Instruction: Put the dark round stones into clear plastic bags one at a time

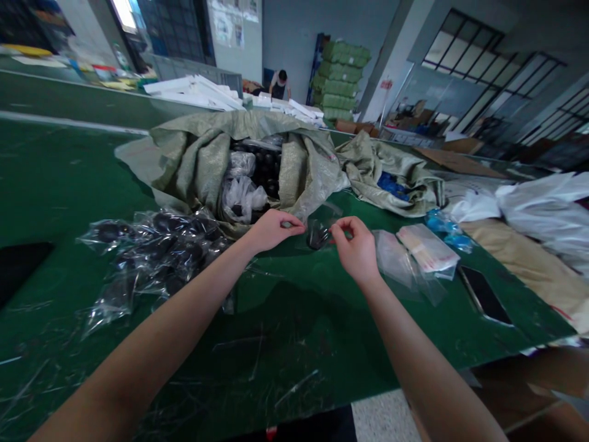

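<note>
My left hand (273, 230) and my right hand (355, 247) pinch opposite top edges of a small clear plastic bag (319, 226) between finger and thumb. A black round item (317, 236) sits inside that bag, partly blurred by the film. Left of my left hand lies a heap of similar bagged black items (156, 252). Beyond both hands, a green woven sack (197, 166) gapes open, showing black items (267, 166) and white plastic wrapping (239, 196). A stack of bags with printed paper inserts (426, 248) lies right of my right hand.
The green-topped work table (285, 344) runs ahead, its near edge below my arms. A phone (483, 294), small blue packets (444, 228), a second sack (386, 175) and white sacks (547, 209) lie to the right. A person (279, 85) stands far back beyond white boards (196, 92).
</note>
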The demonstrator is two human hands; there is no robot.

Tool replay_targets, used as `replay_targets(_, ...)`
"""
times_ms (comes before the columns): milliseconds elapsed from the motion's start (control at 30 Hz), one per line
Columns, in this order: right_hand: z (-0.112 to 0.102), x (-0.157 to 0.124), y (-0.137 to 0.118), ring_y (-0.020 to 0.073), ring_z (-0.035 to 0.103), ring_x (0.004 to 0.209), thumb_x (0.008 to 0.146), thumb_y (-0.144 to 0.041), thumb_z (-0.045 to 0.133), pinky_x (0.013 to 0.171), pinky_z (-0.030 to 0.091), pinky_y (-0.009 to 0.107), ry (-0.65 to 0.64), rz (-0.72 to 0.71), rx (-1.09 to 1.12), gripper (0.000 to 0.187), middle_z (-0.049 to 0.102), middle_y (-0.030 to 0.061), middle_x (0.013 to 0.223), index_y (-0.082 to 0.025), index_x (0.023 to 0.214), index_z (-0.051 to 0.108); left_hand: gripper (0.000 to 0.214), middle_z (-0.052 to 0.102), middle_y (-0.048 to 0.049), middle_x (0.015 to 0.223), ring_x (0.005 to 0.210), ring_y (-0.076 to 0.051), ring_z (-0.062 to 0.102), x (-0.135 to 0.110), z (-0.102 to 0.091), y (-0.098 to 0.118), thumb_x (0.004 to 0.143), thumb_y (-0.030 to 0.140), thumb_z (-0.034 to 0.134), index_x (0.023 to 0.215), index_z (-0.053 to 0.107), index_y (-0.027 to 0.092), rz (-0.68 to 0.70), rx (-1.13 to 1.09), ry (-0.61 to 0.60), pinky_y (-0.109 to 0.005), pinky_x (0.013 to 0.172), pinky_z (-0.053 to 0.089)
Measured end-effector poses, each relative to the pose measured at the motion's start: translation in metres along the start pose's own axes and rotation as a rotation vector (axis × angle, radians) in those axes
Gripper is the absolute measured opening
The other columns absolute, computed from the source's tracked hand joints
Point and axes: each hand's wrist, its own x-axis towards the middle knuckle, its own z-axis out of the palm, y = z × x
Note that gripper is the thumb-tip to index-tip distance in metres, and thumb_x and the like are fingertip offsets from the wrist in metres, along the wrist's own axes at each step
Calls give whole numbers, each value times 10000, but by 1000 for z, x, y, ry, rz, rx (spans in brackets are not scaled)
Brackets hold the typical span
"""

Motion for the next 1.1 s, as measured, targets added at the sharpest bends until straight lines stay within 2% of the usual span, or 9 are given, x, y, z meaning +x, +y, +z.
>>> replay_targets(200, -4, 0, 2, 190, 578, 879, 869, -275, 530, 776, 488, 337, -87, -74, 25, 105, 597, 50, 890, -209, 791, 553, 176, 730, -29, 780, 701, -157, 622, -4, 15, 10, 810, 320, 644, 816, 747, 178, 31, 153, 183, -284, 725, 468)
replay_targets(367, -5, -3, 11, 182, 570, 904, 871, -287, 533, 790, 471, 319, -53, -45, 114, 113, 586, 47, 919, -206, 795, 558, 187, 712, -29, 769, 661, -144, 597, -7, 25, 10, 835, 315, 612, 808, 724, 167, 35, 140, 271, -260, 654, 434)
replay_targets(533, -5, -5, 19, 170, 558, 833, 856, -337, 543, 772, 472, 316, -13, 55, 218, 143, 580, 33, 877, -207, 800, 562, 220, 666, -13, 713, 631, -142, 553, -8, 26, 8, 859, 339, 560, 841, 696, 166, -32, 155, 322, -256, 622, 404)
replay_targets(667, 2, -6, 28, 157, 558, 741, 830, -401, 556, 731, 495, 317, -16, 192, 367, 194, 564, 11, 787, -209, 804, 559, 239, 641, -5, 711, 638, -135, 540, -9, 31, 8, 885, 343, 507, 819, 655, 167, -32, 124, 331, -247, 611, 390)
replay_targets(800, 11, -12, 33, 171, 605, 762, 784, -496, 600, 689, 525, 321, -69, 358, 479, 310, 606, 25, 821, -203, 887, 591, 223, 625, -1, 686, 634, -134, 538, -8, 37, 5, 877, 324, 508, 767, 628, 172, -74, 126, 391, -249, 616, 390)
replay_targets(867, 14, -18, 33, 174, 619, 759, 763, -518, 631, 673, 526, 318, -136, 415, 498, 355, 633, 37, 842, -194, 906, 620, 219, 627, -4, 692, 647, -137, 547, -7, 38, 4, 874, 318, 505, 770, 628, 170, -102, 125, 411, -251, 619, 391)
replay_targets(1000, 14, -28, 32, 172, 616, 713, 753, -507, 668, 689, 513, 320, -279, 417, 464, 337, 658, 34, 756, -183, 844, 656, 217, 616, -3, 686, 642, -133, 543, -6, 37, 2, 867, 321, 512, 777, 628, 162, -122, 74, 435, -247, 610, 387)
replay_targets(1100, 14, -31, 32, 158, 591, 665, 745, -458, 690, 664, 490, 306, -267, 383, 458, 275, 644, 13, 698, -190, 794, 655, 200, 612, 0, 681, 628, -125, 534, -4, 37, 1, 850, 309, 527, 766, 626, 158, -125, 18, 444, -244, 602, 386)
